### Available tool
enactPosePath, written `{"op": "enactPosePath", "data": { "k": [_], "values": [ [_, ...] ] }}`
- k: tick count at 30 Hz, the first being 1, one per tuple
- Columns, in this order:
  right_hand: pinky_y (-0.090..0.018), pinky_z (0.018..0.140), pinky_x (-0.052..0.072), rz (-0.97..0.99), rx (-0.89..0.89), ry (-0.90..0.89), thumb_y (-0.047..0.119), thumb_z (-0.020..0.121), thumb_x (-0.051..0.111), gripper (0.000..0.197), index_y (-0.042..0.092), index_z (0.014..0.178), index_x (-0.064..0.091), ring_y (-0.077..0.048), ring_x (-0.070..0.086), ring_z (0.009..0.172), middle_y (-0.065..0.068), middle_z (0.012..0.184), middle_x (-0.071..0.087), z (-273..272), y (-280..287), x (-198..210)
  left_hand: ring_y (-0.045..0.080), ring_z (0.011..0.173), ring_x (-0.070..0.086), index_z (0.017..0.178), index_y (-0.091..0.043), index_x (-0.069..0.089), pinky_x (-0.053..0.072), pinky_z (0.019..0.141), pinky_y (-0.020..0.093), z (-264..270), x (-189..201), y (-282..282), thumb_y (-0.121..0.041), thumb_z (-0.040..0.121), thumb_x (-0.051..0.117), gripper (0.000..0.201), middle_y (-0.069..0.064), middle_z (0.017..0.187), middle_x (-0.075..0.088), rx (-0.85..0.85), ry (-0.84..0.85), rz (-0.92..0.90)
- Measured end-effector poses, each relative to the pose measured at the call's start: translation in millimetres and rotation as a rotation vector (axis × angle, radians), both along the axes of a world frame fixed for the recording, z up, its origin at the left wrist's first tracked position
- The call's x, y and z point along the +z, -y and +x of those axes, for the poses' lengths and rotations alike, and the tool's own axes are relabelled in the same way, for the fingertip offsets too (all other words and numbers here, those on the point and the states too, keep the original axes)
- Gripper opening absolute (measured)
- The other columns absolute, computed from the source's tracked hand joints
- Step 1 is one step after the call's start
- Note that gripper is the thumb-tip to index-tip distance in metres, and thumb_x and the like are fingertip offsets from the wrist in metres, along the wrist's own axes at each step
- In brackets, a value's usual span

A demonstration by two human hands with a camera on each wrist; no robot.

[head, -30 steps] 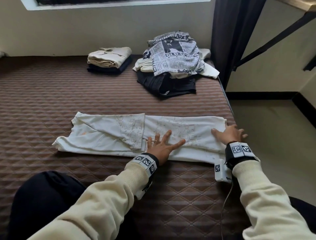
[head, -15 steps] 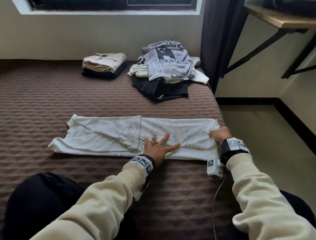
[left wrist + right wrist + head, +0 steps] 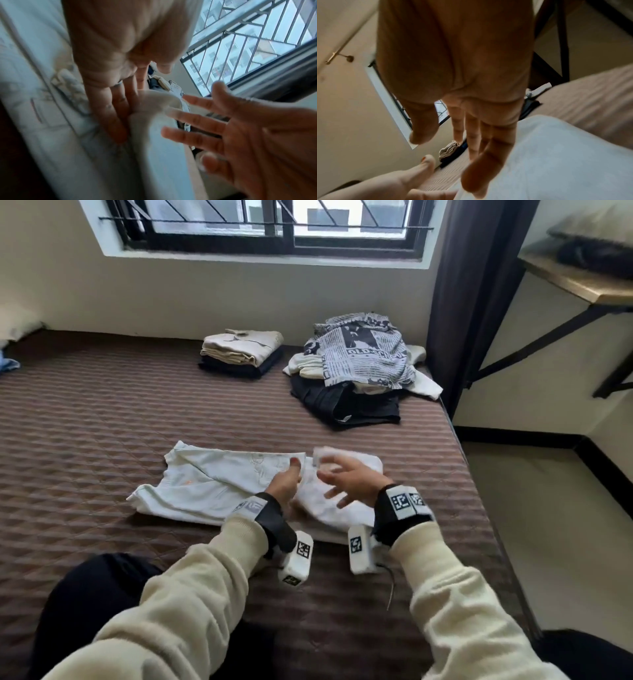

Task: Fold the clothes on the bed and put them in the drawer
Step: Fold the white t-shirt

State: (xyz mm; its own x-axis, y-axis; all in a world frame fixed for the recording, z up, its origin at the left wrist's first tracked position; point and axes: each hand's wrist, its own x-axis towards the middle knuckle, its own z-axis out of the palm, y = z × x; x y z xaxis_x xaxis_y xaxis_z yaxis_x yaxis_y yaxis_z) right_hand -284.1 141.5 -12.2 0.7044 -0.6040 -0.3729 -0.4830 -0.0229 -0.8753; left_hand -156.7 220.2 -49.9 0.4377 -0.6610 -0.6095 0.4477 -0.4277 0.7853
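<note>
I have my left hand (image 3: 286, 484) set edge-on with straight fingers (image 3: 109, 112) on the white garment (image 3: 219, 484), at the crease where its right end is doubled over. My right hand (image 3: 349, 482) hovers just above that doubled end, fingers spread wide and holding nothing. The garment lies across the bed (image 3: 85, 422) near its front edge, toward the right side. By the far edge, against the wall, sits a folded stack (image 3: 241, 352); at the far right corner is an unfolded pile (image 3: 363, 368) topped by a newsprint-pattern shirt.
</note>
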Motion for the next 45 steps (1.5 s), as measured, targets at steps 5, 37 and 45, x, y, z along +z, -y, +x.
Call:
{"op": "enactPosePath", "data": {
  "k": [5, 37, 45],
  "values": [
    [-0.02, 0.043, 0.039, -0.024, -0.409, 0.068, 0.015, 0.101, 0.047, 0.013, 0.008, 0.109, 0.054, -0.013, 0.056, 0.054, -0.012, 0.088, 0.061, -35, 14, -30, 0.039, 0.135, 0.039, 0.149, 0.001, 0.025, 0.038, 0.107, 0.046, 5, -13, 10, -0.064, 0.078, 0.066, 0.104, 0.02, 0.15, 0.036, -0.105, 0.289, 0.148],
    [-0.041, 0.081, 0.055, 0.007, -0.452, -0.21, 0.034, 0.064, 0.086, 0.054, 0.0, 0.099, 0.063, -0.03, 0.067, 0.091, -0.012, 0.099, 0.07, -37, 33, -79, 0.031, 0.114, 0.053, 0.121, -0.018, 0.056, 0.046, 0.097, 0.04, 13, -19, -12, -0.02, 0.082, 0.072, 0.042, 0.012, 0.126, 0.05, -0.119, 1.091, 0.228],
    [-0.046, 0.081, 0.058, -0.088, -0.573, 0.012, 0.016, 0.064, 0.079, 0.023, 0.011, 0.075, 0.059, -0.029, 0.066, 0.088, -0.008, 0.088, 0.068, -42, 24, -27, 0.026, 0.103, 0.06, 0.112, -0.021, 0.072, 0.048, 0.091, 0.033, 10, -23, -31, -0.019, 0.091, 0.058, 0.026, 0.009, 0.11, 0.064, -0.456, 1.267, 0.167]
  ]
}}
